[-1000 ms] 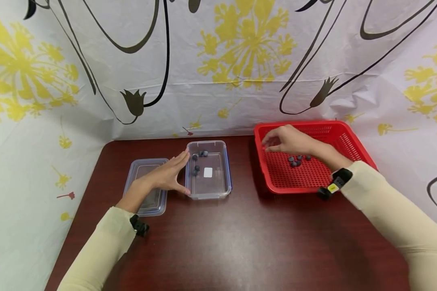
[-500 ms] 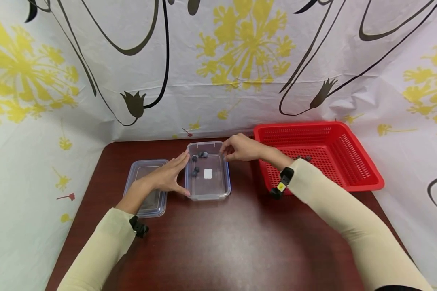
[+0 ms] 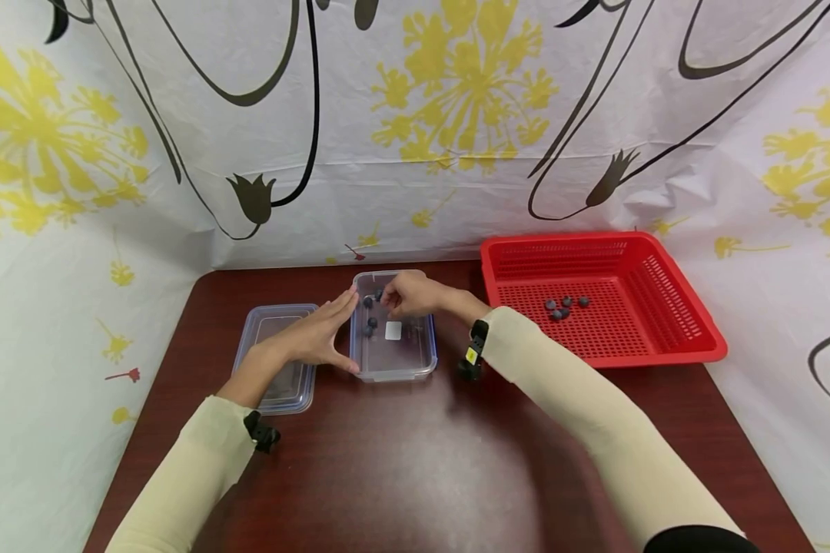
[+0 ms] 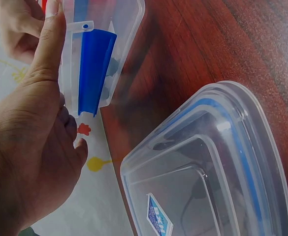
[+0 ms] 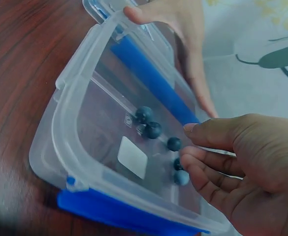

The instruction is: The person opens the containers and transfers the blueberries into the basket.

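Note:
The clear plastic container [image 3: 394, 357] has blue side clips and stands on the table with several blueberries [image 5: 152, 130] and a white label inside. My left hand [image 3: 314, 330] spans its left side, fingers straight, fingertip at the upper rim and thumb at the lower corner. Over its far half is my right hand [image 3: 415, 295], fingers bent downward. In the right wrist view, the right thumb [image 5: 210, 135] and bent fingers reach over the berries with a gap between them; I cannot tell whether a berry is hidden in them. The red basket [image 3: 602, 357] holds several more blueberries [image 3: 565, 312].
A clear lid with a blue seal [image 4: 203, 132] lies on the table under the left forearm, left of the container. The dark red-brown table [image 3: 401, 461] meets a floral-printed sheet [image 3: 387, 192] at the back and sides. The basket stands at the right rear.
My right hand has travelled left from over the red basket, past the container's right rim, to above its inside. The left hand has kept its place at the container.

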A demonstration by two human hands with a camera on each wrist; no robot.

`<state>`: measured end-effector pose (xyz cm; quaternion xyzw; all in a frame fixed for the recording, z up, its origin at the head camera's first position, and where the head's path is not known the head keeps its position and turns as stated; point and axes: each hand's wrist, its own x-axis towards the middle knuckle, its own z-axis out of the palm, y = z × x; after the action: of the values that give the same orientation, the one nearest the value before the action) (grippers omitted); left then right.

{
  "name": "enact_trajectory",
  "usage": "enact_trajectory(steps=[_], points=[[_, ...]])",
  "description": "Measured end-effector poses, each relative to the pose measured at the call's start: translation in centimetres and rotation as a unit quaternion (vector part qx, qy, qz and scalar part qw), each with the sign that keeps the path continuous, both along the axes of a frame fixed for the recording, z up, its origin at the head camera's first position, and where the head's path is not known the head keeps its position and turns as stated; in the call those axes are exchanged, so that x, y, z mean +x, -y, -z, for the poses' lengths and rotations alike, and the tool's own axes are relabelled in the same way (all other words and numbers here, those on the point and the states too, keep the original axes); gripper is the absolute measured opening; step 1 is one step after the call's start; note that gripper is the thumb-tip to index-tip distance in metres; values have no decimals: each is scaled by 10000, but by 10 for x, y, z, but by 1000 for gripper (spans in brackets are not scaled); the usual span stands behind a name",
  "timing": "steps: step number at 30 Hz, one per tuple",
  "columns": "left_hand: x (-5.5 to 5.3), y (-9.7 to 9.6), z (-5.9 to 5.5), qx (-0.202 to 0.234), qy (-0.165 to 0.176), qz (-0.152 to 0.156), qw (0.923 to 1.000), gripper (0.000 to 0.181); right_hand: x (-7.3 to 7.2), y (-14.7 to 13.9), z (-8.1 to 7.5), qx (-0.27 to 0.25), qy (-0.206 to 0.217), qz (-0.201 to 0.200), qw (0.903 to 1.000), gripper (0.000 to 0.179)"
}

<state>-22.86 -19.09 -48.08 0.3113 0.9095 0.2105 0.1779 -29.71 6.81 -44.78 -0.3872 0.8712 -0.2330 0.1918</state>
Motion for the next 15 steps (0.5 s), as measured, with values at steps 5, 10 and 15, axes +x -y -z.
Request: enact_trajectory(steps=[5, 10, 15], points=[[0, 1, -2, 26, 0, -11, 10000, 137, -1, 14, 9, 150, 204, 128, 9996, 24], [-1, 0, 0, 14, -140, 103, 9998, 136, -1, 21, 22, 338, 317, 290, 9985, 23], [1, 0, -1, -4, -106, 73, 9999, 137, -2, 26, 34, 362, 222, 423, 9982, 23]])
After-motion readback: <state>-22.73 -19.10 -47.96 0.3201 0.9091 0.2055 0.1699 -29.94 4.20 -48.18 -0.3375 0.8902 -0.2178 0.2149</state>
